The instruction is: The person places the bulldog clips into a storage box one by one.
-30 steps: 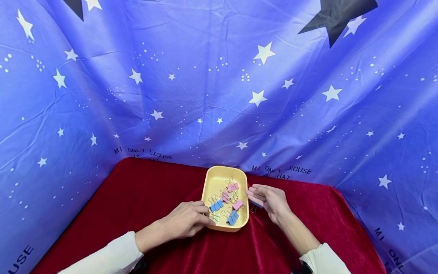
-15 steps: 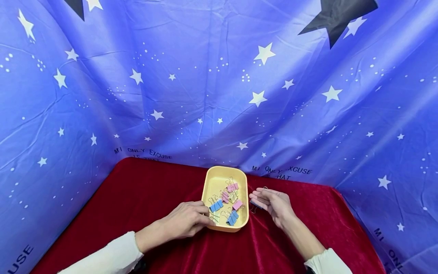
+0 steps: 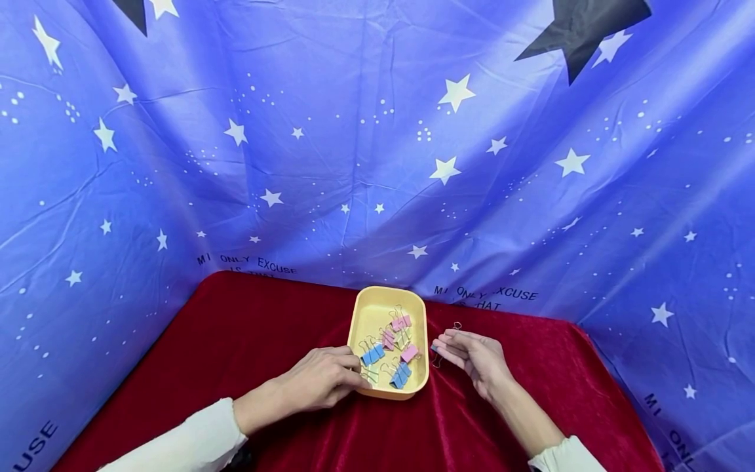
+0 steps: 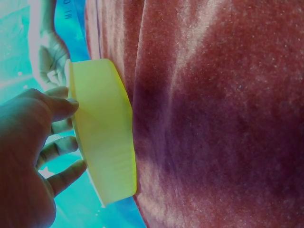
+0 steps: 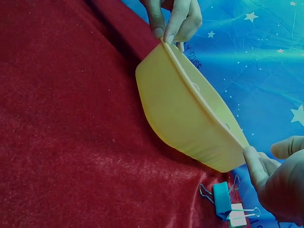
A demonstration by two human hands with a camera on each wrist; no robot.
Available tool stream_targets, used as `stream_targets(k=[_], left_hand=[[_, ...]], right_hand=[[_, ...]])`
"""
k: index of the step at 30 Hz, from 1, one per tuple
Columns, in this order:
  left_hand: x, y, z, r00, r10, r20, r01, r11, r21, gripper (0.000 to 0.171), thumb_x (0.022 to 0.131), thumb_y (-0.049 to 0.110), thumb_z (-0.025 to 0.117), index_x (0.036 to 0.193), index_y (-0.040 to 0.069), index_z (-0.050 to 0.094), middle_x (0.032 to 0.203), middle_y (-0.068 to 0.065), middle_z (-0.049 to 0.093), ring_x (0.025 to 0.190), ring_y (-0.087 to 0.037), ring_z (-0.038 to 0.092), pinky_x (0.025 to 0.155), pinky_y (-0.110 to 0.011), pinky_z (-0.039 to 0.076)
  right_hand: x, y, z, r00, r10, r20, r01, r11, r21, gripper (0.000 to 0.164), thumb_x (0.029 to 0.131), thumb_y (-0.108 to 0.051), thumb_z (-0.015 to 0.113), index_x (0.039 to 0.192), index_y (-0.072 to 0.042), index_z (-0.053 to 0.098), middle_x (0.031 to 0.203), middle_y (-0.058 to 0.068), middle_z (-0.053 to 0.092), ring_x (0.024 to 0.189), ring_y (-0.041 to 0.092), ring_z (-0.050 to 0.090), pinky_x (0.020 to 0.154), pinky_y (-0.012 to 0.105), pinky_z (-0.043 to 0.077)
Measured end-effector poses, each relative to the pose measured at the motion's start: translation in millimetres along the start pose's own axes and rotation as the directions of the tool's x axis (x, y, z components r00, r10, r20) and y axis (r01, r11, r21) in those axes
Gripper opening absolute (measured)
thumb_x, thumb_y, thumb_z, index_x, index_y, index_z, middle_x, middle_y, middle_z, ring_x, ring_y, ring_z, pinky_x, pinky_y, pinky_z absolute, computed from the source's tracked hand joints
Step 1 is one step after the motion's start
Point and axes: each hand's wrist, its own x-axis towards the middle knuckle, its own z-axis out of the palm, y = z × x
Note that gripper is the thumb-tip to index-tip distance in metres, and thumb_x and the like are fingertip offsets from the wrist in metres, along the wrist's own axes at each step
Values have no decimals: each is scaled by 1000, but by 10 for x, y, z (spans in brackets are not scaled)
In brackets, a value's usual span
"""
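Observation:
A yellow plastic box holds several binder clips, among them a blue clip, another blue clip and a pink clip. With thumb and fingers, my left hand pinches the box's near left rim; the left wrist view has those fingers along the edge. Just right of the box, my right hand has its fingers extended, palm toward the box. On the cloth below it lie a blue binder clip and a pale binder clip, mostly hidden by the fingers in the head view.
Dark red velvet cloth covers the table under the box. Behind and at both sides hangs a blue curtain printed with stars and lettering. The table's back edge runs close behind the box.
My right hand has drawn slightly right and toward me, away from the box, baring a wire clip handle above its fingers. The left hand and box stay put.

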Motion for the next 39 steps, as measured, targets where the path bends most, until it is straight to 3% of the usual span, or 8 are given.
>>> stream_targets(k=[8,19,32,39], left_hand=[[-2,-9,9,1000,3,-1,-3,1000,-1,32,87,11,90,111,33,90,90,16,66,92,-5,63,77,-16,52],[11,-5,0,1000,10,-1,-10,1000,-1,33,87,11,90,111,33,90,91,15,68,92,-5,64,78,-17,54],[4,-10,8,1000,14,-6,-14,1000,4,31,87,12,91,110,33,90,90,16,66,92,-5,64,77,-17,53],[5,-7,6,1000,7,0,-7,1000,1,32,86,12,91,111,33,90,90,15,66,93,-5,64,78,-18,54]], right_hand=[[-6,64,-6,1000,15,-2,-15,1000,1,55,112,2,54,162,20,40,111,9,86,101,17,87,98,33,67],[-21,140,-60,999,20,-32,-19,1000,20,45,111,3,55,153,20,50,111,14,86,99,18,87,97,34,67],[-47,237,-165,998,39,-56,-39,999,12,46,110,4,57,153,21,50,106,12,87,95,17,87,95,32,68],[-57,288,-195,996,47,-70,-46,999,13,35,110,3,60,142,18,62,102,11,86,94,18,87,94,33,68]])
